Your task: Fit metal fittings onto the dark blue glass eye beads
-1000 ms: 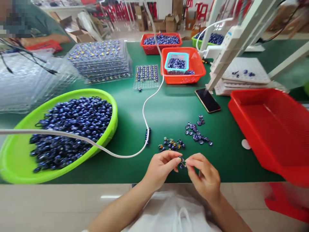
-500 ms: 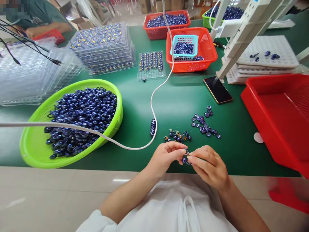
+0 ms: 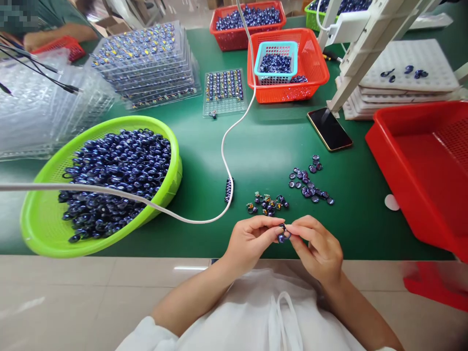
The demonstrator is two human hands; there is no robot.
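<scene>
Close to the table's front edge, my left hand (image 3: 252, 239) pinches a small glossy dark-blue piece with a loop (image 3: 282, 237) between thumb and fingers. The fingertips of my right hand (image 3: 320, 246) are closed on the upper part of the same piece; exactly what they grip there is hidden. Just beyond my hands lies a small heap of similar blue pieces with yellow and green bits (image 3: 268, 204). Farther right, several flat dark-blue caps (image 3: 310, 187) are scattered on the green table. A short row of dark-blue pieces (image 3: 228, 190) sits beside the white cable.
A green basket (image 3: 175, 178) full of looped blue pieces stands left, with a white cable (image 3: 193, 222) crossing over it. Behind are stacked clear trays (image 3: 146, 73), one part-filled tray (image 3: 224, 106) and a red basket (image 3: 318, 90). A phone (image 3: 330, 129) and red bin (image 3: 398, 195) lie right.
My hands stay together at the front edge; the piece has turned slightly between the fingertips, and its loop now faces right. The whole view has shifted a little.
</scene>
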